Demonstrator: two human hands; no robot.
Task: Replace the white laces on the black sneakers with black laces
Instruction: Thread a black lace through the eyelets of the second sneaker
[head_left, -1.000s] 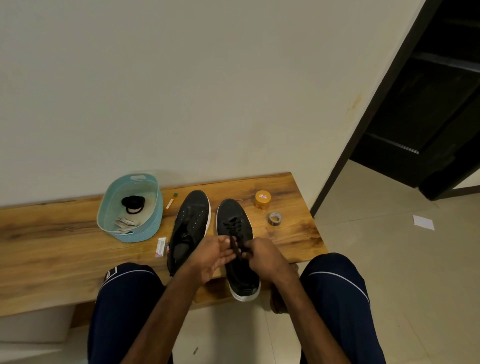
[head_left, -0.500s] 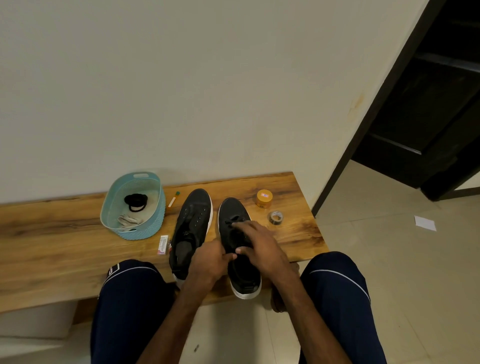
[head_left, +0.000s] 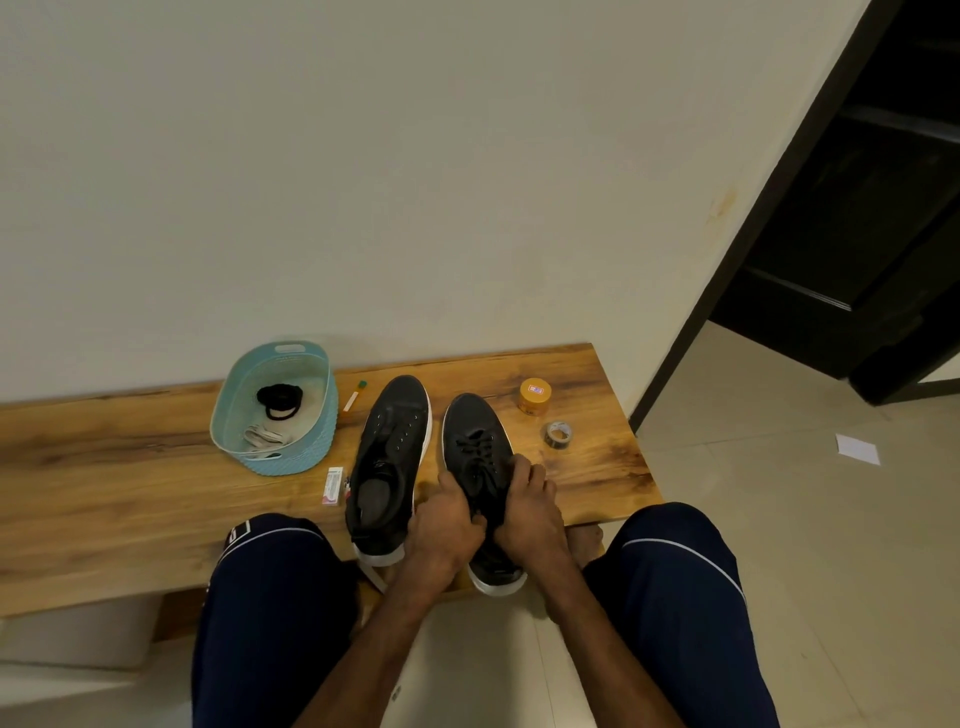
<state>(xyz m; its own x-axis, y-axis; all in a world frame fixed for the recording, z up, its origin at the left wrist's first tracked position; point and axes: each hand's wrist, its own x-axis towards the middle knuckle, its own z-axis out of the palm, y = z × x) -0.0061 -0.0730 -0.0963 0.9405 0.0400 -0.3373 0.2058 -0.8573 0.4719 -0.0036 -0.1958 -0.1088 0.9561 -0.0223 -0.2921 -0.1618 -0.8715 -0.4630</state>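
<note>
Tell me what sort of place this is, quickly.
Probably a home hallway or entry: a low wooden bench against a plain wall, a tiled floor, and a dark doorway to the right.

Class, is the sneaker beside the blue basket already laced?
No, the sneaker by the basket shows bare eyelets; only the other sneaker carries black laces.

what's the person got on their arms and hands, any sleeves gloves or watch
The left hand and right hand are ungloved, and no ring, watch or bracelet shows. No sleeve reaches either forearm in view. The only clothing seen is navy track bottoms with thin white piping.
</note>
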